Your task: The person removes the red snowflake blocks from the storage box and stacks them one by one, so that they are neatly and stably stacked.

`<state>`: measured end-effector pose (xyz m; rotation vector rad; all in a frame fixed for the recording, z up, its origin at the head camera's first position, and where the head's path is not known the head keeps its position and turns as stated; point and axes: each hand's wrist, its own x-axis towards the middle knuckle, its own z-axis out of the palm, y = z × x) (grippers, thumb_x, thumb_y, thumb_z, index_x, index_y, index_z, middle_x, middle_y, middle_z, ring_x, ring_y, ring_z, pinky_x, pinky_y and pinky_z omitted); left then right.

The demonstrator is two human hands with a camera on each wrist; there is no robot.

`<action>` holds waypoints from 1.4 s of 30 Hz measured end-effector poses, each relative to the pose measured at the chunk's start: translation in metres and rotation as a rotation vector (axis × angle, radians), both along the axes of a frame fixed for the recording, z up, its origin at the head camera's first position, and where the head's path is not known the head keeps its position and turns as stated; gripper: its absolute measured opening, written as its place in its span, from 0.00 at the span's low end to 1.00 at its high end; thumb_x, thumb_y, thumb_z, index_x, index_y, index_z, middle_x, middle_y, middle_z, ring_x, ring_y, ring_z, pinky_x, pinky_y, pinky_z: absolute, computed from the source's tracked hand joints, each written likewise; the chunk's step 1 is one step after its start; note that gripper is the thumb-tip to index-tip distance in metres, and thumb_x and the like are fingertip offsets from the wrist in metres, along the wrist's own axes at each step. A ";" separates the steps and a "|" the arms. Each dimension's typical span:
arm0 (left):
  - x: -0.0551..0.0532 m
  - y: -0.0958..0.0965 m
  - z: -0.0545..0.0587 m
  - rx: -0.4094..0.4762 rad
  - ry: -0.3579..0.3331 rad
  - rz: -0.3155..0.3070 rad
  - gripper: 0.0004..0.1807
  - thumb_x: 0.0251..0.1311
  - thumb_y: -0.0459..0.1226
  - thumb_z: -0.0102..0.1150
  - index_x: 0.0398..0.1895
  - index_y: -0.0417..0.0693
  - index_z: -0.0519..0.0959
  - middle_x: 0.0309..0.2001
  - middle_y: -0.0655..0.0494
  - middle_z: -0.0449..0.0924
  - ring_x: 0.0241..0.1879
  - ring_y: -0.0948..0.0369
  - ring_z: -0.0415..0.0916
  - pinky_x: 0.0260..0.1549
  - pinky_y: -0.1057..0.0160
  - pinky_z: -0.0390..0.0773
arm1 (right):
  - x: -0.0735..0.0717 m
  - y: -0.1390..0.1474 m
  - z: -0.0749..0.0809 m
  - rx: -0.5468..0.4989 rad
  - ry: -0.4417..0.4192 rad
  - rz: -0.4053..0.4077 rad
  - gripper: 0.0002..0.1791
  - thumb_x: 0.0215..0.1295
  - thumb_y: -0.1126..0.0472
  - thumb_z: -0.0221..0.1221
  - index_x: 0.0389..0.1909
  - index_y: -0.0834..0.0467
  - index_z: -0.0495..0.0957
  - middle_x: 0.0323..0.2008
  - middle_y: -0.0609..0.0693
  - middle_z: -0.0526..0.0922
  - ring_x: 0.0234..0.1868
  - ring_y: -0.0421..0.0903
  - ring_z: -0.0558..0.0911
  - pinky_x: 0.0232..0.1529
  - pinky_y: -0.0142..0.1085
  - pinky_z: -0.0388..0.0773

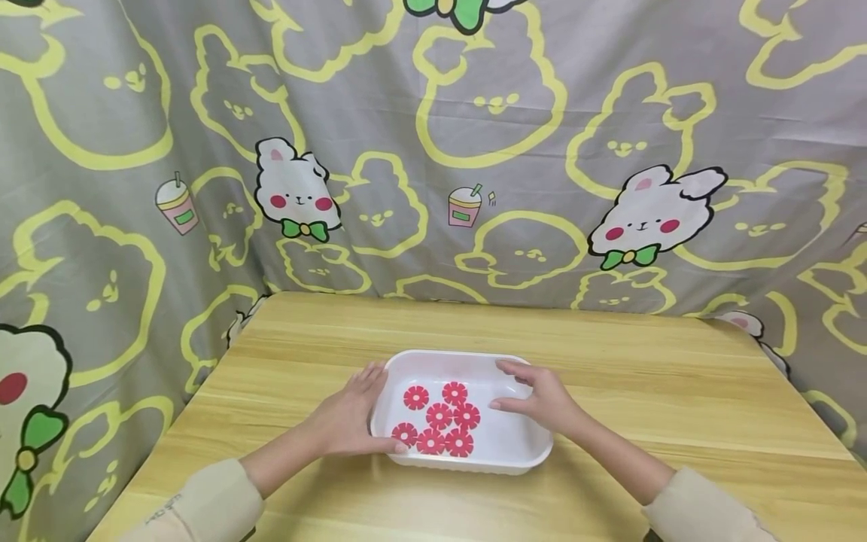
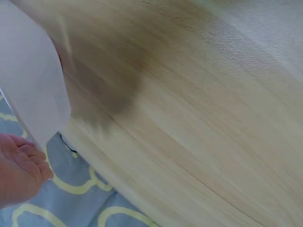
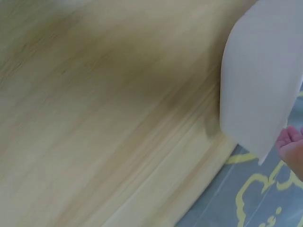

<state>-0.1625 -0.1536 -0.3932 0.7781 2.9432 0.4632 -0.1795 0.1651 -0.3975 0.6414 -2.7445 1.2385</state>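
Note:
A white rectangular plastic tray [image 1: 501, 459] is on the table, with several red snowflake building discs [image 1: 439, 416] lying on its bottom, mostly toward the left. My left hand [image 1: 352, 418] holds the tray's left end, its thumb across the near rim and its fingers along the outer left side. Over the right end reaches my right hand [image 1: 542, 395], thumb and fingers apart and nothing between them. The left wrist view shows the tray's outer wall [image 2: 33, 71] beside some fingers; the right wrist view has the opposite wall [image 3: 260, 80] and a few fingertips.
The light wood-grain table [image 1: 325, 331] extends around the tray on all sides. Behind it and at the left hangs a grey curtain [image 1: 379, 248] printed with yellow outlines and white rabbits.

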 end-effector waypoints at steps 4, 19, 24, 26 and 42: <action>0.001 -0.002 -0.001 0.000 -0.012 0.008 0.64 0.38 0.70 0.58 0.68 0.31 0.54 0.71 0.37 0.49 0.71 0.44 0.47 0.68 0.48 0.55 | -0.004 -0.010 -0.004 -0.049 -0.049 0.003 0.32 0.46 0.59 0.71 0.52 0.71 0.75 0.52 0.65 0.78 0.52 0.61 0.78 0.52 0.46 0.77; 0.002 -0.001 -0.005 -0.015 0.016 -0.003 0.65 0.36 0.70 0.59 0.68 0.30 0.54 0.71 0.37 0.50 0.71 0.43 0.49 0.68 0.48 0.56 | -0.004 -0.043 -0.027 -0.055 -0.224 -0.193 0.19 0.43 0.66 0.70 0.39 0.67 0.82 0.38 0.59 0.85 0.43 0.53 0.81 0.43 0.42 0.81; 0.002 -0.001 -0.005 -0.042 0.013 0.000 0.65 0.36 0.71 0.57 0.68 0.31 0.54 0.71 0.38 0.50 0.71 0.44 0.48 0.68 0.49 0.56 | -0.003 -0.048 -0.031 0.005 -0.258 -0.231 0.17 0.41 0.67 0.71 0.36 0.64 0.83 0.34 0.53 0.84 0.39 0.48 0.80 0.45 0.41 0.79; 0.002 -0.002 -0.005 -0.038 0.013 0.001 0.65 0.36 0.71 0.58 0.68 0.31 0.54 0.71 0.37 0.50 0.71 0.44 0.48 0.68 0.49 0.57 | -0.004 -0.048 -0.032 0.019 -0.256 -0.236 0.17 0.40 0.67 0.72 0.35 0.64 0.83 0.34 0.53 0.84 0.39 0.47 0.80 0.46 0.42 0.78; 0.003 -0.003 -0.005 -0.045 0.031 -0.005 0.65 0.37 0.70 0.58 0.68 0.30 0.54 0.70 0.37 0.51 0.71 0.44 0.49 0.67 0.49 0.57 | -0.006 -0.050 -0.037 0.176 -0.177 -0.139 0.13 0.34 0.67 0.74 0.24 0.60 0.81 0.28 0.50 0.77 0.34 0.44 0.73 0.43 0.39 0.74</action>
